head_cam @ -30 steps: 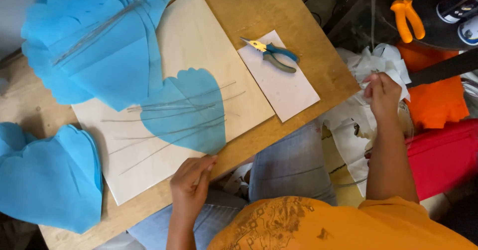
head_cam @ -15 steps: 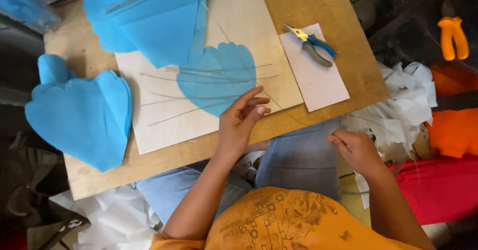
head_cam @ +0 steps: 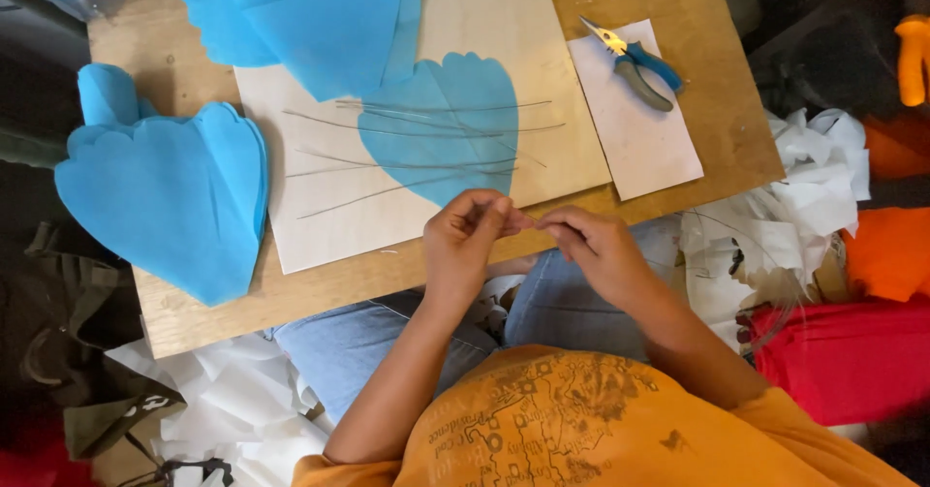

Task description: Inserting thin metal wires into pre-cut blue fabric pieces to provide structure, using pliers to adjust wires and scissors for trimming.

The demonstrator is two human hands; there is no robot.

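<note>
My left hand (head_cam: pixel 470 245) and my right hand (head_cam: pixel 601 254) meet fingertip to fingertip over the near edge of the wooden board (head_cam: pixel 707 109). Both pinch something small and thin between them; it is too small to tell what it is. Just beyond the hands lies a blue petal-shaped paper (head_cam: pixel 441 119) on a pale sheet (head_cam: pixel 320 216), with several thin wires (head_cam: pixel 417 164) laid across it. Pliers with blue handles (head_cam: pixel 635 61) rest on a white card (head_cam: pixel 644 143) to the right.
A stack of blue scalloped paper (head_cam: pixel 165 191) lies at the board's left, more blue paper (head_cam: pixel 310 22) at the far edge. Crumpled white tissue (head_cam: pixel 794 206), red fabric (head_cam: pixel 852 356) and orange fabric (head_cam: pixel 896 250) pile up at right. A dark bag (head_cam: pixel 68 342) sits lower left.
My right hand came back from the white tissue pile on the right. My left hand left the pale sheet, and both now meet at the board's near edge. The camera view shifted too.
</note>
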